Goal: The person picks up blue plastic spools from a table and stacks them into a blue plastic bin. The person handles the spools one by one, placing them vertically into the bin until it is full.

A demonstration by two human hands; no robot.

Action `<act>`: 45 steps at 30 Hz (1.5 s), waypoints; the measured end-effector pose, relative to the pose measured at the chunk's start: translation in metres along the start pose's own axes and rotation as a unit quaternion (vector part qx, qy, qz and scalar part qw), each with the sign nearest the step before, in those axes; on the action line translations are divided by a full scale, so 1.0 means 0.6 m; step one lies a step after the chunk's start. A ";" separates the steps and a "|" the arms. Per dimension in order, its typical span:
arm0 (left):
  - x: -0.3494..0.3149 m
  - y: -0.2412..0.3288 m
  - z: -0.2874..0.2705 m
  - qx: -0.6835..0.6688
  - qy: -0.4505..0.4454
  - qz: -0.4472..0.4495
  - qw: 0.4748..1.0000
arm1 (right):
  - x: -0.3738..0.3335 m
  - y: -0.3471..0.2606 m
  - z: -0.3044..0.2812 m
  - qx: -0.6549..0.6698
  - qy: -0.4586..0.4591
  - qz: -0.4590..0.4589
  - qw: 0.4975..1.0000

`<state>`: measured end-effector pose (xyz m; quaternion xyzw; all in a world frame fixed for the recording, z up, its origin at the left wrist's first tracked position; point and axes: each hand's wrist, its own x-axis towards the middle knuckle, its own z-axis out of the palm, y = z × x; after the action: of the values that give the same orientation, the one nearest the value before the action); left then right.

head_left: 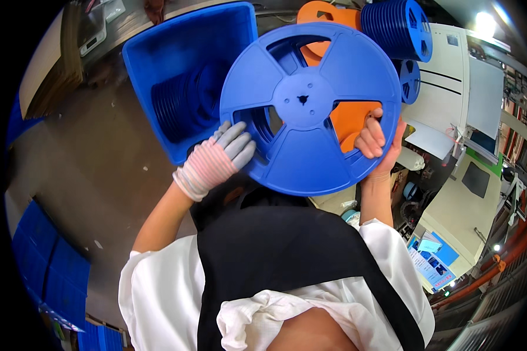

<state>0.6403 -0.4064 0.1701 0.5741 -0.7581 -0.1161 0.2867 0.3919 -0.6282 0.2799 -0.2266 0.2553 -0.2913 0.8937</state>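
A big blue plastic reel (303,153) faces me in front of my chest, with a round hub and several cut-out windows. My left hand (225,153), in a pink and grey glove, grips its left rim, the fingers hooked over the edge of the lower-left window. On the other side my bare right hand (376,140) holds the right rim, its fingers curled through the right window. The reel hides what lies directly behind it, though orange plastic (352,120) shows through its windows.
Behind and left stands a blue bin (139,76) with stacked blue reels (178,108). More blue reels (392,29) and an orange reel (328,13) are at the far right. A pale machine (451,70) stands on the right. Blue crates (47,257) sit on the floor at left.
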 end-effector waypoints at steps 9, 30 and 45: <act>-0.084 0.011 0.023 -0.752 0.277 -0.409 0.436 | 0.000 0.010 -0.019 -0.238 0.173 -0.028 0.955; -0.093 -0.147 0.410 -0.476 0.139 -0.613 0.615 | 0.009 0.024 -0.130 -0.380 0.263 0.080 0.883; -0.129 -0.248 0.552 -0.339 0.045 -0.703 0.623 | 0.019 -0.010 -0.146 -0.317 0.223 0.056 0.920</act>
<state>0.5857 -0.4315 -0.1963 0.7988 -0.0168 -0.5051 0.3263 0.3458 -0.6624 0.2122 -0.4131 0.5389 -0.1878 0.7096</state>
